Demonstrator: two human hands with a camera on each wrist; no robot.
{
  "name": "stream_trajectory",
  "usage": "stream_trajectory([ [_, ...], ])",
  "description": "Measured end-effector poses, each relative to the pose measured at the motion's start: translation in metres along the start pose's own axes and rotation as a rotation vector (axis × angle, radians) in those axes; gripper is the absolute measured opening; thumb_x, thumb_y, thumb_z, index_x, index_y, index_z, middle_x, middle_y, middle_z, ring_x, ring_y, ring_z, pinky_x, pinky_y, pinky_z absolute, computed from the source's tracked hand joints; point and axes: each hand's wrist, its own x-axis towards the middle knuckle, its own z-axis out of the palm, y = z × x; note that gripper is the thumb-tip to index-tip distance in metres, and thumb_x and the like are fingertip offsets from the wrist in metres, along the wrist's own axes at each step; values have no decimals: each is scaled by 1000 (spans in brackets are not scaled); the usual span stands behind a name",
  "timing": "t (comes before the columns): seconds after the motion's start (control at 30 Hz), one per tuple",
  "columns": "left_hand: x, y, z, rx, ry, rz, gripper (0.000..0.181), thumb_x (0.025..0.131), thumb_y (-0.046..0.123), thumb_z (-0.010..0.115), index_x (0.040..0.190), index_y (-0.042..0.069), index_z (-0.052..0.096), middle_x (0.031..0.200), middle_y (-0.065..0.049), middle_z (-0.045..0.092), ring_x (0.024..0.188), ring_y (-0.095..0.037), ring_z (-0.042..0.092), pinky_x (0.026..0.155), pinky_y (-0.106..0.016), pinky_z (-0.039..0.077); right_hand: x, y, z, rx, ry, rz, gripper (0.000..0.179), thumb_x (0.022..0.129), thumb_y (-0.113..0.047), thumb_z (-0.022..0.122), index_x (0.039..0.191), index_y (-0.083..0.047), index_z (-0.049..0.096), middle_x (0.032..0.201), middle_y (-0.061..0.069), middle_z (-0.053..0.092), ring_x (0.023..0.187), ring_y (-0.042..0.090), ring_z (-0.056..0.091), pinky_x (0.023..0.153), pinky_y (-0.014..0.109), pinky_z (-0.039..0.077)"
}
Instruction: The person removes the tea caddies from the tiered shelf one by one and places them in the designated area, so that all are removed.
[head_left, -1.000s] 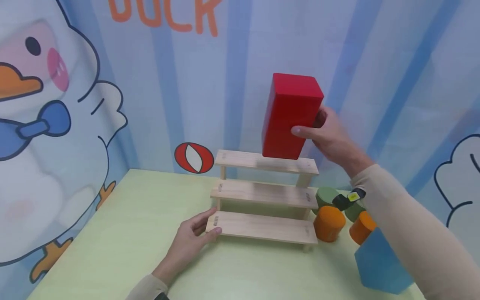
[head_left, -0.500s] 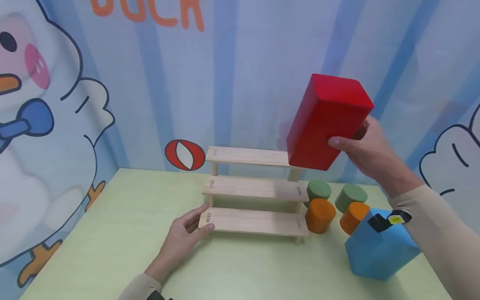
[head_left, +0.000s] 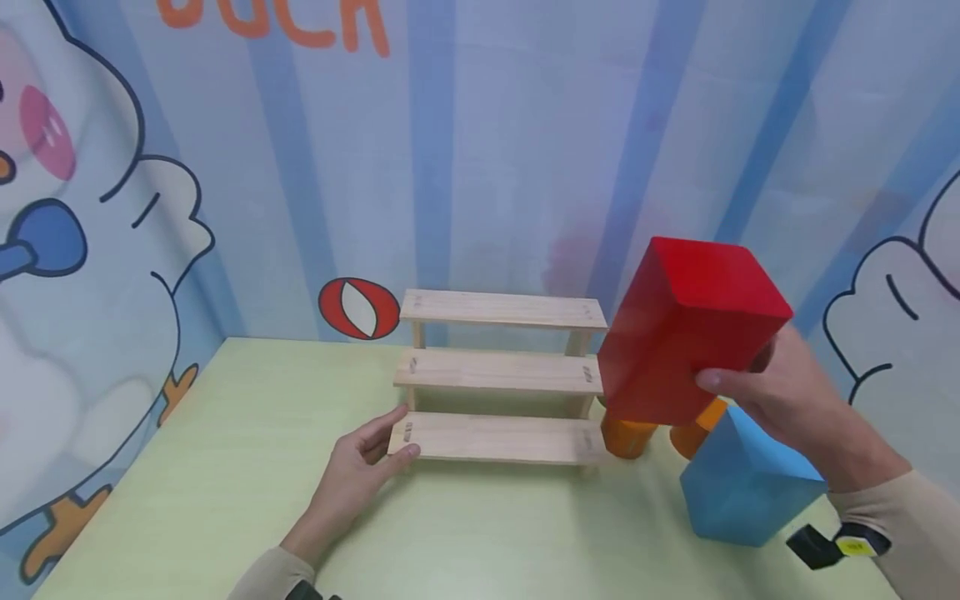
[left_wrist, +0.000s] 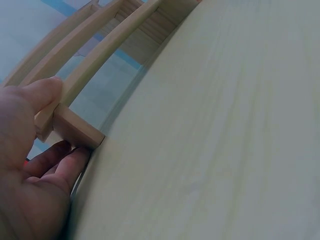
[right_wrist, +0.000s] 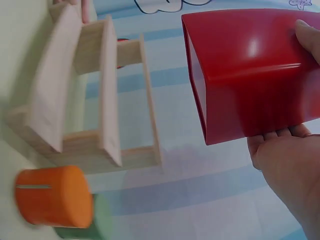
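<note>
My right hand (head_left: 806, 412) holds a tall red box (head_left: 693, 333) in the air, thumb on its near face. In the right wrist view the fingers lie along the opposite side of the red box (right_wrist: 250, 75). The box is tilted and hangs right of a three-step wooden rack (head_left: 498, 371), partly in front of the orange and green cylinders. My left hand (head_left: 363, 458) grips the left end of the rack's lowest step. In the left wrist view its thumb lies on the step's edge and its fingers curl at the leg of the rack (left_wrist: 75, 125).
An orange cylinder (head_left: 628, 435) stands at the rack's right end, a second orange cylinder (head_left: 693, 433) beside it. A green cylinder (right_wrist: 100, 220) shows behind in the right wrist view. A blue angular block (head_left: 750, 483) sits at the right on the pale table (head_left: 465, 533).
My right hand has carried the red box to the right and then down, from above the rack to beside it. The left hand keeps its place on the rack while the head view has swung right.
</note>
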Motion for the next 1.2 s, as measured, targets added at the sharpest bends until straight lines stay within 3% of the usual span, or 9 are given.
stream_trajectory([
  [0.27, 1, -1, 1, 17, 4, -7, 70, 99, 29, 89, 162, 21, 60, 166, -14, 57, 152, -35, 57, 113, -31, 57, -45, 22, 6, -31, 56, 103, 89, 92, 17, 76, 167, -15, 38, 157, 10, 54, 135, 26, 62, 85, 45, 72],
  [0.5, 1, -1, 2, 8, 4, -15, 70, 99, 29, 89, 162, 23, 60, 165, -14, 57, 151, -35, 58, 111, -31, 58, -79, 50, 8, -78, 119, 279, 75, 98, 9, 76, 158, -24, 46, 147, -3, 62, 128, 16, 64, 81, 44, 73],
  [0.63, 1, -2, 1, 9, 6, -18, 70, 99, 29, 89, 162, 23, 60, 165, -14, 57, 151, -35, 58, 111, -31, 58, -96, 64, 14, -204, 163, 426, 72, 99, -3, 82, 156, -27, 45, 141, -13, 63, 122, 12, 65, 82, 41, 72],
  [0.73, 1, -2, 2, 6, 4, -19, 69, 99, 28, 89, 162, 23, 60, 165, -14, 57, 151, -35, 58, 111, -30, 58, -105, 67, 19, -267, 172, 553, 78, 101, -15, 84, 162, -21, 37, 147, -7, 59, 125, 17, 62, 87, 41, 71],
  [0.83, 1, -3, 2, 3, -3, -21, 69, 99, 27, 89, 162, 22, 60, 165, -15, 58, 151, -35, 58, 111, -30, 58, -113, 66, 25, -277, 159, 647, 87, 102, -24, 83, 168, -13, 27, 157, 9, 52, 131, 26, 57, 90, 41, 71],
  [0.93, 0, -2, 1, 0, 1, -19, 69, 100, 26, 88, 162, 21, 60, 164, -15, 58, 150, -35, 58, 110, -29, 59, -118, 67, 31, -267, 146, 678, 93, 101, -28, 84, 170, -12, 24, 164, 17, 46, 135, 33, 54, 91, 41, 70],
  [1.07, 1, -1, 0, 3, 2, -10, 68, 100, 25, 88, 162, 21, 60, 164, -15, 58, 150, -35, 58, 109, -29, 59, -123, 72, 36, -230, 160, 700, 96, 100, -29, 86, 170, -14, 22, 165, 16, 44, 139, 37, 51, 94, 42, 70],
  [1.2, 0, -1, 1, 22, -3, -12, 69, 100, 28, 88, 163, 21, 59, 165, -14, 57, 152, -34, 57, 112, -28, 57, -130, 79, 36, -183, 167, 771, 101, 101, -31, 85, 172, -13, 17, 169, 17, 40, 143, 38, 48, 100, 45, 68],
])
